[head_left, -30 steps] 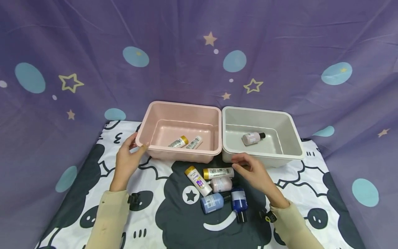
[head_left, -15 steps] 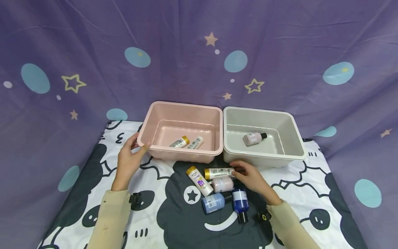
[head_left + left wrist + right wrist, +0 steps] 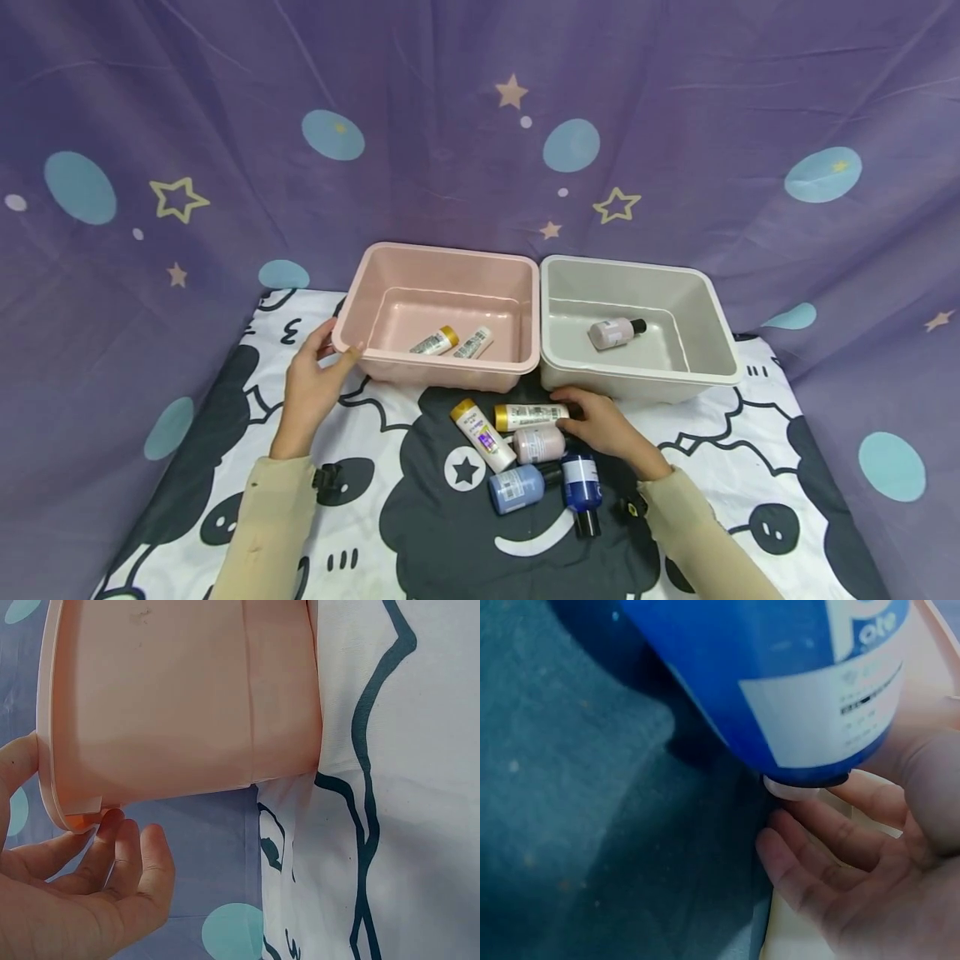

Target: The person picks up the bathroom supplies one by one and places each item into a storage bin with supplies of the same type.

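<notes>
1. I log the left hand [image 3: 311,392] gripping the near-left corner of the pink rectangular plastic tub [image 3: 438,367], thumb on the rim and fingers curled beneath; unchanged from the earlier frames
2. The right hand [image 3: 600,423] has dropped from the rim of the grey rectangular plastic tub [image 3: 637,379] onto the bottle pile; its fingers curl round the end of the white gold-capped tube [image 3: 528,414] lying on the black-and-white cartoon cloth [image 3: 750,433]
3. Beside that tube: a white gold-capped bottle with a purple label [image 3: 482,433], a pale pink bottle [image 3: 537,443], a light blue bottle [image 3: 516,487], a dark blue black-capped bottle [image 3: 580,490]
4. The pink tub holds two white tubes [image 3: 450,342]; the grey tub holds a pink black-capped bottle [image 3: 615,332]
5. Only the left wrist view shows the fingers [image 3: 124,851] under the tub's lip [image 3: 75,817]
6. Only the right wrist view shows the dark blue bottle [image 3: 795,682] close above the palm [image 3: 870,892]; what the fingers hold is unclear there
</notes>
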`<state>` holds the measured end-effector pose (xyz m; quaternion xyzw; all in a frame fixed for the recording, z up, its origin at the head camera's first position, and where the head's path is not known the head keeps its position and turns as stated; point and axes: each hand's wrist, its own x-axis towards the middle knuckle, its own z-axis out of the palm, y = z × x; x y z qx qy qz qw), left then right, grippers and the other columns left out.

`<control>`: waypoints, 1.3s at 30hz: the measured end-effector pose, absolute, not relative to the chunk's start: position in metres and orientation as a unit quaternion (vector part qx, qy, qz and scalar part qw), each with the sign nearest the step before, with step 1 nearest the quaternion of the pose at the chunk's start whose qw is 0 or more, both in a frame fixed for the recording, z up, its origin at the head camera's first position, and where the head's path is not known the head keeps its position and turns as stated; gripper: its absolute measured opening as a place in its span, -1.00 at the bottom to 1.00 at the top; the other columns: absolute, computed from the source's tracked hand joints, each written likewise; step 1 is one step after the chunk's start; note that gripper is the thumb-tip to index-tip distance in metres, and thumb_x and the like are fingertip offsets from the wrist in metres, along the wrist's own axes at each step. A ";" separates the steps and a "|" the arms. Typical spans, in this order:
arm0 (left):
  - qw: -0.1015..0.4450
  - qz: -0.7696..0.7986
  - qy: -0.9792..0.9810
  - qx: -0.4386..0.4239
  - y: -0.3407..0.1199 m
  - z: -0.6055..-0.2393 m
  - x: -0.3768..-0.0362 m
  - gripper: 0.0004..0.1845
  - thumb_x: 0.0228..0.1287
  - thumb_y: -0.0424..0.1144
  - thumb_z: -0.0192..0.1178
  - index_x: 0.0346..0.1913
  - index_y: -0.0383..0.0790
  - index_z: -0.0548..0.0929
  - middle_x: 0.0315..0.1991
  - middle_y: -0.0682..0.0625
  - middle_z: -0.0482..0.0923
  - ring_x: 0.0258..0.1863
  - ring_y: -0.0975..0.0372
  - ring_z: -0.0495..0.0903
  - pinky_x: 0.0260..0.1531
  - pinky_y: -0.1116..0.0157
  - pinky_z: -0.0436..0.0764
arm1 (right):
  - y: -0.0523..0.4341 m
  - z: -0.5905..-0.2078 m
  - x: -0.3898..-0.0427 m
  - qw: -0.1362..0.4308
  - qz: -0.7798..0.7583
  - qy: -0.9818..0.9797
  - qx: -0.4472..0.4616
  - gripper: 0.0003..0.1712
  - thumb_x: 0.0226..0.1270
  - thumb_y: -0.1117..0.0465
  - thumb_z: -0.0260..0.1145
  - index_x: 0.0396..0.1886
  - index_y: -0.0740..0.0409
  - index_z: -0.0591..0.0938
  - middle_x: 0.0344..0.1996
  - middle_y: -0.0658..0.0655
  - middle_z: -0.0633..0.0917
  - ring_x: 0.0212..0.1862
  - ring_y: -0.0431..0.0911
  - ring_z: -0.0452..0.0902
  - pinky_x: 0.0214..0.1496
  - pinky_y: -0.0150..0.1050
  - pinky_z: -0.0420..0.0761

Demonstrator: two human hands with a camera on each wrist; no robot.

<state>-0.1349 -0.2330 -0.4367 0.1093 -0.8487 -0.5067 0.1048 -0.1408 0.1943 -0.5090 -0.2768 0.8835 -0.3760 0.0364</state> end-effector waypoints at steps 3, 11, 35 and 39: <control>0.105 -0.506 -0.849 0.110 -0.233 -0.437 -0.135 -0.26 0.39 -0.04 0.28 0.52 -0.21 0.27 0.31 -0.19 0.43 0.22 0.04 0.41 0.10 0.04 0.52 | 0.195 -0.510 -0.142 0.040 -0.378 0.879 -0.286 -0.61 0.15 0.42 0.46 0.01 0.39 0.63 -0.14 0.23 0.70 -0.17 -0.02 0.65 -0.17 -0.11 0.65; 0.105 -0.506 -0.849 0.112 -0.233 -0.438 -0.136 -0.25 0.39 -0.03 0.28 0.52 -0.22 0.28 0.32 -0.19 0.42 0.22 0.04 0.41 0.09 0.06 0.52 | 0.196 -0.508 -0.141 0.105 -0.379 0.881 -0.265 -0.60 0.17 0.44 0.46 0.03 0.29 0.64 -0.15 0.11 0.70 -0.14 -0.05 0.63 -0.11 -0.10 0.65; 0.101 -0.506 -0.851 0.100 -0.234 -0.437 -0.134 -0.22 0.40 0.05 0.25 0.52 -0.25 0.26 0.30 -0.22 0.43 0.23 0.02 0.41 0.10 0.06 0.52 | 0.198 -0.487 -0.123 0.096 -0.549 0.815 -0.160 -0.63 0.28 0.43 0.40 0.06 0.41 0.57 -0.11 0.30 0.66 -0.28 -0.05 0.63 -0.26 -0.27 0.67; 0.106 -0.502 -0.853 0.097 -0.235 -0.438 -0.134 -0.25 0.40 0.00 0.26 0.51 -0.26 0.27 0.29 -0.22 0.45 0.22 0.03 0.43 0.05 0.15 0.53 | 0.199 -0.481 -0.117 0.087 -0.580 0.799 -0.134 -0.62 0.28 0.46 0.39 0.06 0.45 0.54 -0.10 0.37 0.63 -0.25 -0.03 0.64 -0.23 -0.19 0.71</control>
